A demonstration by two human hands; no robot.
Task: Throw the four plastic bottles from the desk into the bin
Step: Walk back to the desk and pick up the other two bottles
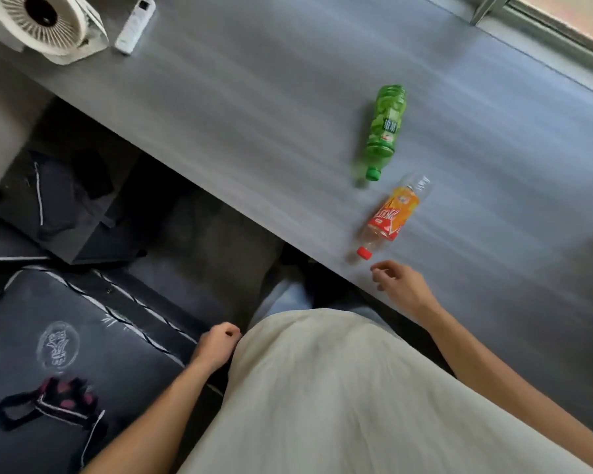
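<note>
Two plastic bottles lie on their sides on the grey desk (254,114). The green bottle (384,128) with a green cap lies farther from me. The clear bottle with an orange-red label (391,217) and a red cap lies nearer the desk's front edge. My right hand (399,285) hovers just below that bottle's red cap, fingers loosely curled, holding nothing. My left hand (216,347) hangs beside my body below the desk edge, closed in a loose fist with nothing in it. No bin is in view.
A white desk fan (45,25) and a white remote (134,23) sit at the desk's far left. Below the desk stands a dark box with clothing (62,200). A dark mattress (65,354) with a black-and-red glove (55,401) lies at lower left. A window frame (555,25) runs at top right.
</note>
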